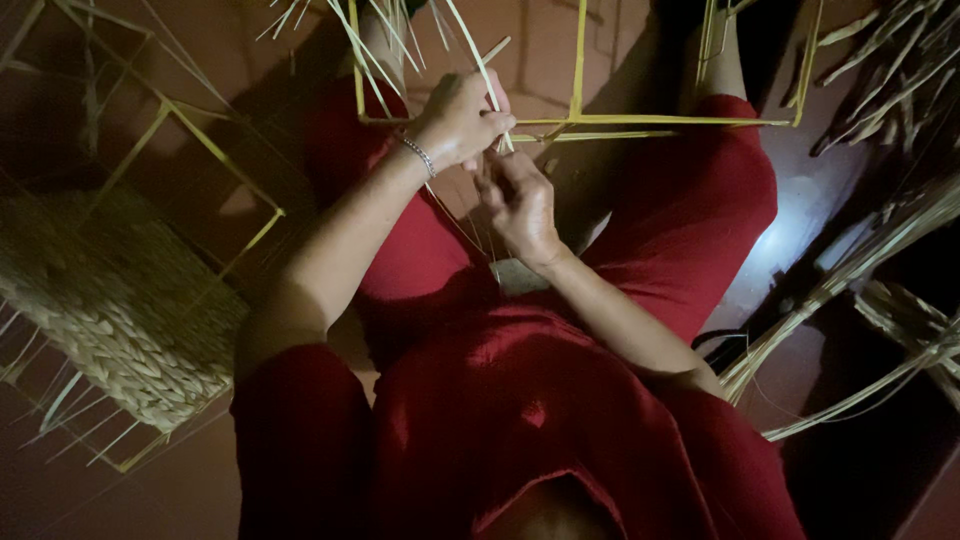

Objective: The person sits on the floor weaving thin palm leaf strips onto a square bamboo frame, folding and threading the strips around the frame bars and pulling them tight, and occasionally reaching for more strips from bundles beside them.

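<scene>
- Our left hand [462, 120] is clenched around a pale straw strand [478, 62], which rises up and away from the fist.
- A thin bracelet [419, 156] sits on the left wrist.
- Our right hand [520, 200] is just below and beside the left, almost touching it, fingers curled in. Fine strands run down under it, but we cannot tell whether it actually pinches one.
- Both hands work at the near horizontal bar of a yellow wire frame [640, 121], which sits across our knees, between the legs.
- The frame's upright bars go up out of view at the top edge; loose straw ends fan out from its top left part.
- Red clothing [520, 400] covers our lap and both thighs; the hands hover above it.
- Left of us on the floor [180, 60]: a second frame with a finished woven straw panel [110, 300] on its side, plaited rows visible, bare yellow bars sticking up behind it.
- Right of us: a bundle of long loose straw [860, 300] lying diagonally on the floor, well apart from the hands.
- Top right corner: more straw [890, 70], dim and hard to resolve.
- Lighting is low; edges of the scene are mostly in shadow.
</scene>
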